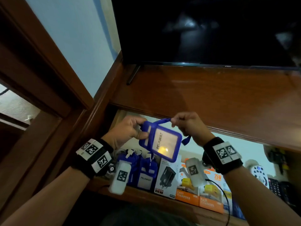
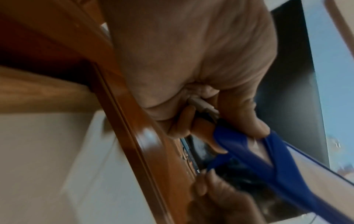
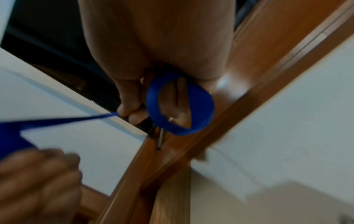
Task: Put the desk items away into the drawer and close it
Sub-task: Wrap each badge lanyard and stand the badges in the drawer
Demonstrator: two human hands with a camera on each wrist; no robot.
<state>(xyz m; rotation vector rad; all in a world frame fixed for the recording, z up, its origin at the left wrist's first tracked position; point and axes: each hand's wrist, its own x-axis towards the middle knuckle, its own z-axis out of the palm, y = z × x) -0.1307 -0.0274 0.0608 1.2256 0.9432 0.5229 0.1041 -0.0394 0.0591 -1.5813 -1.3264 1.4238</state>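
Above the open drawer (image 1: 244, 149), a blue badge holder (image 1: 164, 142) was held tilted in the air. Its top corner was pinched by the left hand (image 1: 128, 129), and its blue lanyard (image 3: 180, 104) was gripped by the curled fingers of the right hand (image 1: 189, 123).

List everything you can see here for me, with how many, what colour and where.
badge holder: one, blue, reads PELAWAT, held above the open drawer
lanyard: one, blue, strung between both hands
stored badge holders: several, blue, drawer's left end
charger boxes: about three, one white, two orange, drawer's front
remote control: one, white, drawer's right
drawer: one, wooden, open
desk: one, brown wood
screen: one, black, off, standing on the desk
wrist bands: two, black with printed markers
left hand: grips the badge holder's top edge
right hand: pinches the lanyard
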